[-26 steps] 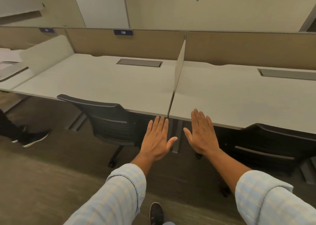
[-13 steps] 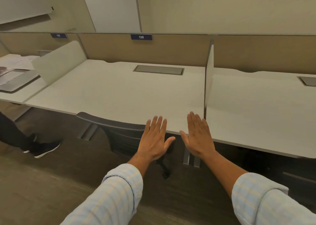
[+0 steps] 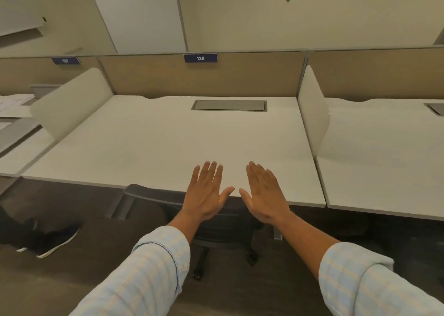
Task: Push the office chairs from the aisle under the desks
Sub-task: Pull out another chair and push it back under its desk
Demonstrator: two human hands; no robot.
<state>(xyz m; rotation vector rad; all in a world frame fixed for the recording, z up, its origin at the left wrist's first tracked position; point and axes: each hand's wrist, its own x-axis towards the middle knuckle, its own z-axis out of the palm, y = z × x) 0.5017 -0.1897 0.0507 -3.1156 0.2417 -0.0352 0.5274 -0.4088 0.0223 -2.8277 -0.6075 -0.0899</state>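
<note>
I see the black office chair (image 3: 168, 196) tucked mostly under the desk (image 3: 156, 147) labelled 138, only its backrest top poking out at the front edge. My left hand (image 3: 206, 195) and right hand (image 3: 264, 195) hover flat, fingers spread, gripping nothing. This chair looks done; other chairs I can't see.

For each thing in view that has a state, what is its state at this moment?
Left hand: open, flat, holding nothing.
Right hand: open, flat, holding nothing.
Office chair: seat tucked under the desk, backrest at its edge.
Desk: top bare.
Cable hatch: lid shut.
Number plate: reads 138.
</note>
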